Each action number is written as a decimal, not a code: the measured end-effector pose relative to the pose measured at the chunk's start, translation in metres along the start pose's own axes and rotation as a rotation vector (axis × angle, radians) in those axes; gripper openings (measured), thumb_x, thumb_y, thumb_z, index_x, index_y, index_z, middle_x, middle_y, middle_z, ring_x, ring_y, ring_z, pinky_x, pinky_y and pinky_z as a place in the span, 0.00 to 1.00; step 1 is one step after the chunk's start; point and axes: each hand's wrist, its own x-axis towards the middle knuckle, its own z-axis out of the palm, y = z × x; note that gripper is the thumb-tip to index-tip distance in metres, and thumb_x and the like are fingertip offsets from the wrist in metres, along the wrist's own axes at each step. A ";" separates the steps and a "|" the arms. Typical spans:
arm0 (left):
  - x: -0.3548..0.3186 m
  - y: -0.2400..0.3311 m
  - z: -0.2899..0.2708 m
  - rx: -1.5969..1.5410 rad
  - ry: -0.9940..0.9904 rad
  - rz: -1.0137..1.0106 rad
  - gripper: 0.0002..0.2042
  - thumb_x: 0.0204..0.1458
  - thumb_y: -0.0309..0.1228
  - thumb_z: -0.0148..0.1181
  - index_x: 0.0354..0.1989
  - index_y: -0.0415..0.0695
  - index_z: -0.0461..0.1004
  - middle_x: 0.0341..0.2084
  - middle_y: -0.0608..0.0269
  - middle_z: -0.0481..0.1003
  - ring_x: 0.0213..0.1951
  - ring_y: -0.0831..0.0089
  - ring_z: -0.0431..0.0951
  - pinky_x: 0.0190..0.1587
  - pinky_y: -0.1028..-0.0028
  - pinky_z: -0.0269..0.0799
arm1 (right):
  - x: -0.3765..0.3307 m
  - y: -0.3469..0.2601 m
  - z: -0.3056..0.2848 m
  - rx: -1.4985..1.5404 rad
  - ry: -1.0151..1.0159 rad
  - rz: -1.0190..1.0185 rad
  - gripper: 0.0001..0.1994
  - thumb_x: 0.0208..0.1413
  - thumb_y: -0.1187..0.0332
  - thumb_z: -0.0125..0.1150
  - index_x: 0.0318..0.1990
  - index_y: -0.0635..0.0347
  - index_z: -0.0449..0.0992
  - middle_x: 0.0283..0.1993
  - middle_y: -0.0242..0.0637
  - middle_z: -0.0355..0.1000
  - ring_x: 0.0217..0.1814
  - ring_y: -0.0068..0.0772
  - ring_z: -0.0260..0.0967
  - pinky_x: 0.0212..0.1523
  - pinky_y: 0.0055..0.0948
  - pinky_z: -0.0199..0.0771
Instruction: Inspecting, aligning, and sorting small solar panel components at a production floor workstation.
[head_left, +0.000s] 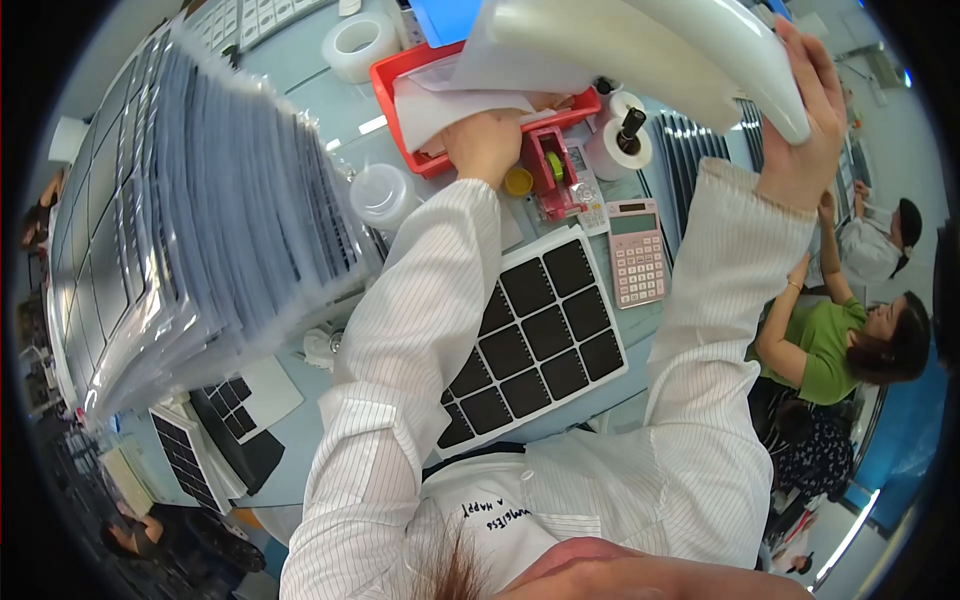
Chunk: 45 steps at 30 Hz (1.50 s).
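Note:
My left hand (484, 148) reaches into a red plastic basket (388, 100) at the far side of the table. White papers (440, 110) lie in the basket around it, and its fingertips are hidden. Raised at the far right, my right hand (812, 115) grips the edge of milky, translucent plastic sheeting (660, 60). The sheeting curves across the top of the view and hangs over part of the basket. In front of me lies a white panel with a grid of black squares (545, 330), partly covered by my left sleeve.
A tall stack of plastic-sleeved sheets (220, 200) leans at left. Around the basket stand a tape roll (360, 47), a clear round tub (383, 197), a red tape dispenser (550, 175), a white roll (620, 150) and a pink calculator (637, 255). Other people sit at right.

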 end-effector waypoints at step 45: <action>-0.025 0.087 -0.111 -1.310 0.028 0.000 0.17 0.61 0.35 0.51 0.54 0.37 0.70 0.48 0.64 0.73 0.47 0.74 0.71 0.53 0.75 0.63 | -0.061 -0.016 -0.005 -0.243 -0.342 0.237 0.02 0.55 0.75 0.59 0.35 0.63 0.74 0.40 0.38 0.75 0.42 0.25 0.70 0.46 0.20 0.67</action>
